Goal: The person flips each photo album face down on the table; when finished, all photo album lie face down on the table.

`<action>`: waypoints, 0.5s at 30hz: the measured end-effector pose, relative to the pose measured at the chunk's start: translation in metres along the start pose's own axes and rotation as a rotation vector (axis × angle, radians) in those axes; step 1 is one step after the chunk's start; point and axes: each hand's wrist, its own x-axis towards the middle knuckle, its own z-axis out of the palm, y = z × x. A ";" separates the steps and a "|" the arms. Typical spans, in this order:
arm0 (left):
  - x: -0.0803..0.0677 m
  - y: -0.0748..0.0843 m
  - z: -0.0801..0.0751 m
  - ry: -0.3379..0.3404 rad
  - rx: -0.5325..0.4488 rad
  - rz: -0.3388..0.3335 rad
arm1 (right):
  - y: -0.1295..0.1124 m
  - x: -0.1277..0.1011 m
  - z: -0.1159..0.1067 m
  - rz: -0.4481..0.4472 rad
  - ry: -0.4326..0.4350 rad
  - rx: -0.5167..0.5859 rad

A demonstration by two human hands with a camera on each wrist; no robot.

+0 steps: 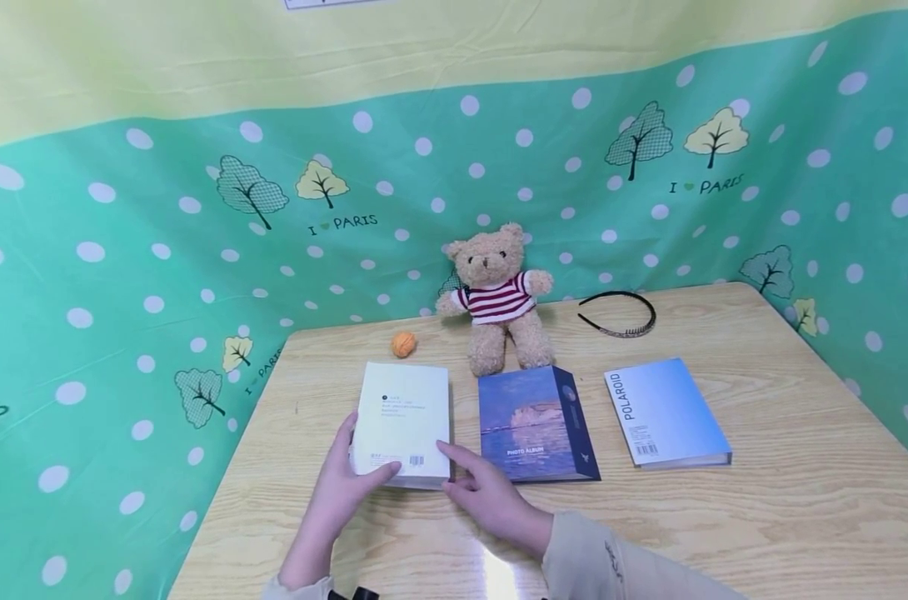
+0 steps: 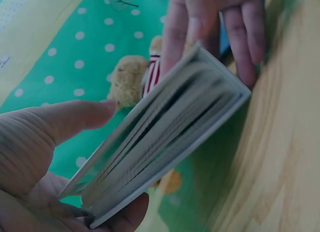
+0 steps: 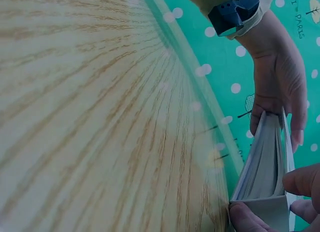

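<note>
A thick white album (image 1: 403, 421), back cover up with small print and a barcode, is held between both hands. The left hand (image 1: 341, 487) grips its left side, thumb over the near corner. On the opposite side the right hand (image 1: 491, 500) pinches the near right corner, fingers above and below. Seen from the left wrist, the page edges (image 2: 160, 127) fan slightly between the covers, and the album is raised at a tilt off the wood. In the right wrist view its plain spine (image 3: 262, 209) lies between the right thumb and fingers.
Right of the white album lie a dark blue photo album (image 1: 521, 425) with a sea picture and a light blue Polaroid album (image 1: 671, 412). Behind them are an orange ball (image 1: 404, 344), a seated teddy bear (image 1: 495, 296) and a black headband (image 1: 636, 333) on the wooden table (image 1: 784, 433).
</note>
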 end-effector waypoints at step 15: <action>0.002 -0.012 0.005 -0.043 0.106 0.099 | 0.000 0.004 0.002 -0.044 0.022 -0.100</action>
